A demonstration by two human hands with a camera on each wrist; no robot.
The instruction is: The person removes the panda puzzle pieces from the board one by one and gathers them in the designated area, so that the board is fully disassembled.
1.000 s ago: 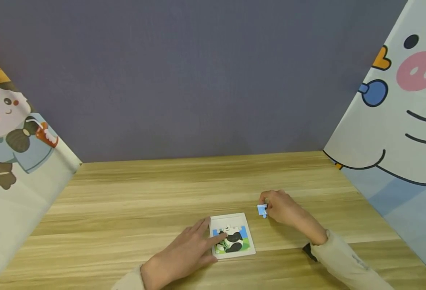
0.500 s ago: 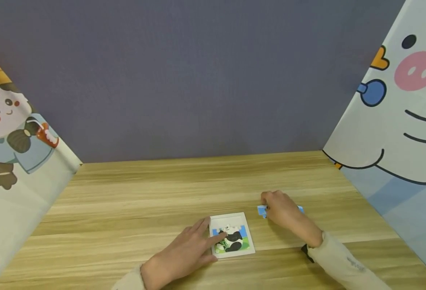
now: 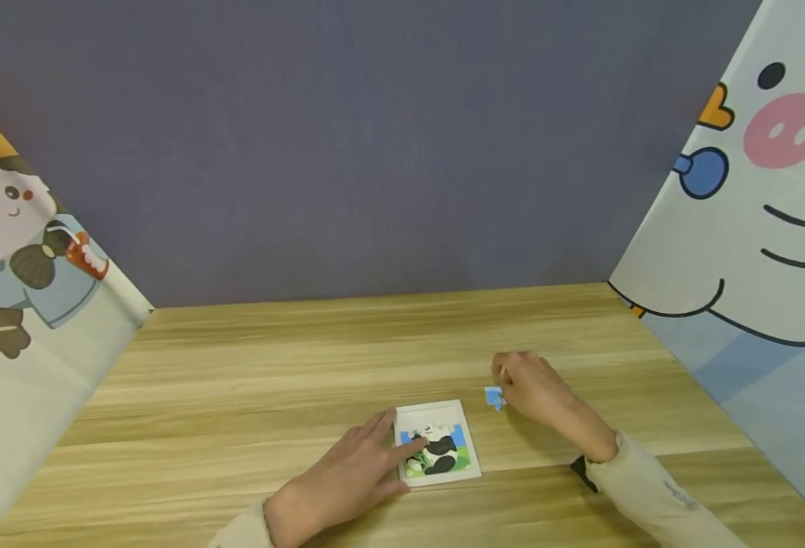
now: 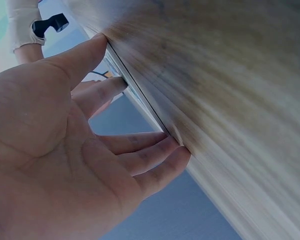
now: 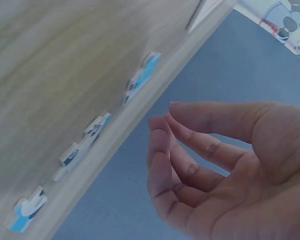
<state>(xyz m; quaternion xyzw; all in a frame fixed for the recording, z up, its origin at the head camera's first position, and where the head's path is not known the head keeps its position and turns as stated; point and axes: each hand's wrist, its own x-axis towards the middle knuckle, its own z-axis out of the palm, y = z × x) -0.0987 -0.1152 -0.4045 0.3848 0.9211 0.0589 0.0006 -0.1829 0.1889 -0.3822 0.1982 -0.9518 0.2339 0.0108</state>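
Observation:
A white-framed puzzle tray (image 3: pixel 433 416) lies on the table, with a panda picture (image 3: pixel 442 454) filling its nearer part and bare white at its far part. My left hand (image 3: pixel 348 476) rests at its left side, index finger laid over the picture, thumb and other fingertips touching the edge. To the right, my right hand (image 3: pixel 536 392) hovers over loose puzzle pieces, mostly hiding them in the head view. One blue puzzle piece (image 3: pixel 494 396) shows beside its fingertips. In the right wrist view the fingers are loosely bent, thumb slightly apart, holding nothing; three pieces (image 5: pixel 85 147) lie below.
The wood-grain table (image 3: pixel 272 373) runs back to a dark grey panel (image 3: pixel 375 152). Cartoon-printed side walls (image 3: pixel 772 251) stand left and right. A small black item (image 3: pixel 583 474) sits by the right cuff.
My right hand dipped over the loose pieces, exposing blue piece edges on both sides of it, then rose slightly. The left hand and the tray have stayed in place.

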